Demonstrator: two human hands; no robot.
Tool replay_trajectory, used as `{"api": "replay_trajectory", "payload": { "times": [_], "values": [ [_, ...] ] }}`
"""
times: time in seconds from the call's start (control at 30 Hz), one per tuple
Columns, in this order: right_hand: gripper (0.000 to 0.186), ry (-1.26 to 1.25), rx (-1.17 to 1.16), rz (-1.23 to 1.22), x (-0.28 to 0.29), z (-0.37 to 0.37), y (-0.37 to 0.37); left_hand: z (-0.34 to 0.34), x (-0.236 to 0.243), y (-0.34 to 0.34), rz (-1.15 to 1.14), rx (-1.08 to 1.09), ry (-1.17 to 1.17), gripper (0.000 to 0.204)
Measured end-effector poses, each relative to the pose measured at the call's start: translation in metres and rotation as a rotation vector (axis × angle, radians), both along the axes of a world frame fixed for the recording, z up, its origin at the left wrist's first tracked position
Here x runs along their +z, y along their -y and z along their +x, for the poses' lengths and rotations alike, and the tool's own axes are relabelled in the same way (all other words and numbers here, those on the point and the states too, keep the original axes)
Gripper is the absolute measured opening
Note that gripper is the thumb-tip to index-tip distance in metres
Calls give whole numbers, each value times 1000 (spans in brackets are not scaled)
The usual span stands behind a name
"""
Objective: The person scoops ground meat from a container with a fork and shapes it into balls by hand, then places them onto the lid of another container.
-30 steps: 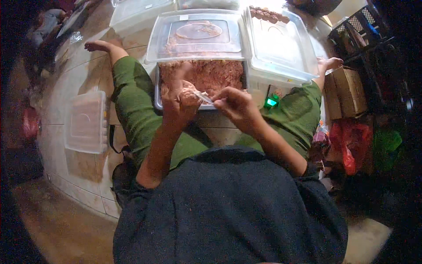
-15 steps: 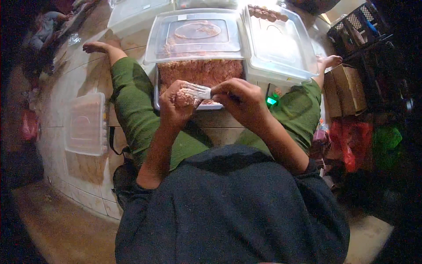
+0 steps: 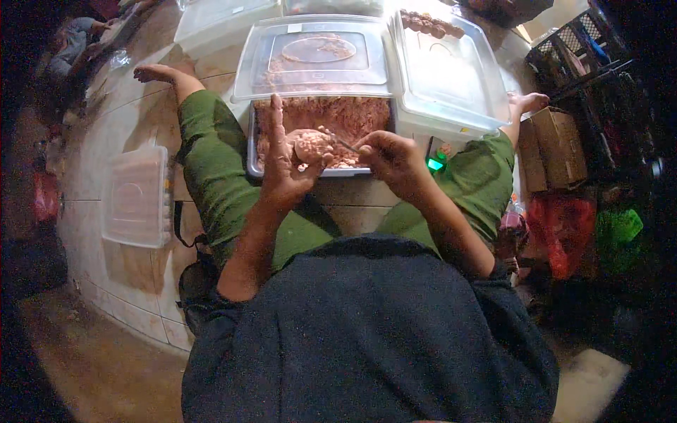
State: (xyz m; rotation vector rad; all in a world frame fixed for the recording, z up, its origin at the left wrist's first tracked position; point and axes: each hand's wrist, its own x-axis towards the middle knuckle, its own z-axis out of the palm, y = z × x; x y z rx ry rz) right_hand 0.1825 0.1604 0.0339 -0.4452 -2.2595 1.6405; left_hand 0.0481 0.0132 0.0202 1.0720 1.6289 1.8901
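A rounded lump of pinkish-brown crumbly mixture rests in the palm of my left hand, one finger stretched straight up and the others partly hidden. My right hand pinches the handle of a metal fork, its head at the lump's right side. Both hands are over the near part of a rectangular tub filled with reddish-brown crumbly mixture. A translucent plastic lid lies over the tub's far part.
At the far right, a translucent container has brown lumps along its far end. A closed plastic box stands on the tiles to the left. A small device with a green light lies by my right leg, near a cardboard box.
The fork has turned from lying flat over the lump to touching its right side. My left hand has opened out, a finger now raised, and the right hand has shifted slightly.
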Motion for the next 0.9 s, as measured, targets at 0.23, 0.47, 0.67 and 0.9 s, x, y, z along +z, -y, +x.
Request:
{"api": "replay_trajectory", "payload": {
  "times": [0.23, 0.47, 0.67, 0.9],
  "values": [
    [9, -154, 58, 296, 9, -3, 11, -12, -6, 5, -92, -24, -337, 43],
    [15, -264, 109, 673, 17, -6, 12, -8, 2, 7, -67, -124, 30, 21],
    [11, -279, 128, 431, 30, -9, 1, -7, -7, 9, -154, 39, -194, 15],
    [8, -197, 152, 484, 21, -6, -7, -7, -22, 7, -264, 150, -764, 39]
  ]
}}
